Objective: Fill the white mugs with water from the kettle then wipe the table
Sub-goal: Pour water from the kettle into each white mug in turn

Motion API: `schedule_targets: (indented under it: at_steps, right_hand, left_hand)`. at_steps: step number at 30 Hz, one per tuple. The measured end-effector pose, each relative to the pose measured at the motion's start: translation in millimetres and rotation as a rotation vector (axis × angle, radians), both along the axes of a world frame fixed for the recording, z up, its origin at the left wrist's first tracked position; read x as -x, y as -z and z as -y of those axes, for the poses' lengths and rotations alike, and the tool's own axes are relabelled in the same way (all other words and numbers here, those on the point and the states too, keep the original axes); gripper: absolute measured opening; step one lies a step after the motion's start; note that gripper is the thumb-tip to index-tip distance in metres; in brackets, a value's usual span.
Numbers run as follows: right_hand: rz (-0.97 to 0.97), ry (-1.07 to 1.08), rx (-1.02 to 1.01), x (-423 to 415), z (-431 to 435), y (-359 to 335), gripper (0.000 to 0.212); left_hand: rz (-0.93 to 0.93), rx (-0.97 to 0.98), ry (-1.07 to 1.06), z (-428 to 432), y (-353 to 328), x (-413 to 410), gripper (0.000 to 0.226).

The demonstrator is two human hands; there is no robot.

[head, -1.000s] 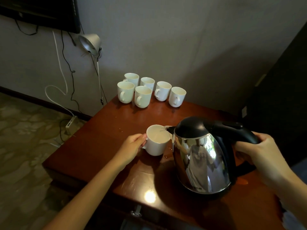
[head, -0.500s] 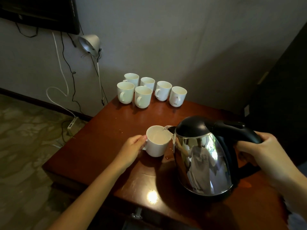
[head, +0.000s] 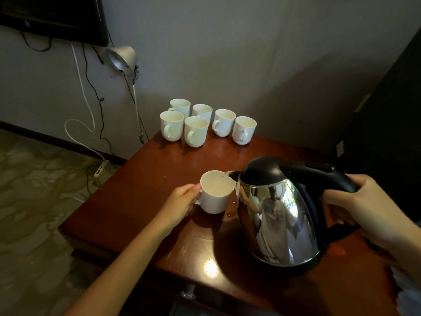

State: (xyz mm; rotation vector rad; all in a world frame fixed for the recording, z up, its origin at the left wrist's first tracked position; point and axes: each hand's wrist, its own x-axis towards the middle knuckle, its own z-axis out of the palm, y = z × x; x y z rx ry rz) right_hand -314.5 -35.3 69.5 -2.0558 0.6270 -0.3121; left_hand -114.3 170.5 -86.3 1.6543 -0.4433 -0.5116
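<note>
Just right of the left hand, which grips the near mug, the right hand clasps the kettle, pouring; six mugs beyond show no clear fill, and wiping the tabletop appears undone.

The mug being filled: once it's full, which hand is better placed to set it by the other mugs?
Probably the left: the left hand holds the mug at its handle side, and the six other mugs stand far left on the table. The right hand grips the tilted kettle.
</note>
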Motion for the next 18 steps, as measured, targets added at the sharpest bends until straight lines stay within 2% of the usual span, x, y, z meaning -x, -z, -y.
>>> schedule_targets:
  at_steps: [10, 18]
  right_hand:
    - [-0.010, -0.024, 0.063, -9.7, 5.1, 0.1, 0.020]
    - [-0.020, -0.029, 0.069, -14.5, 7.6, -1.8, 0.009]
  left_hand:
    - [-0.013, -0.025, 0.010, 0.1, -2.3, -0.3, 0.032]
    - [-0.010, -0.019, 0.016, -0.1, -1.8, -0.1, 0.031]
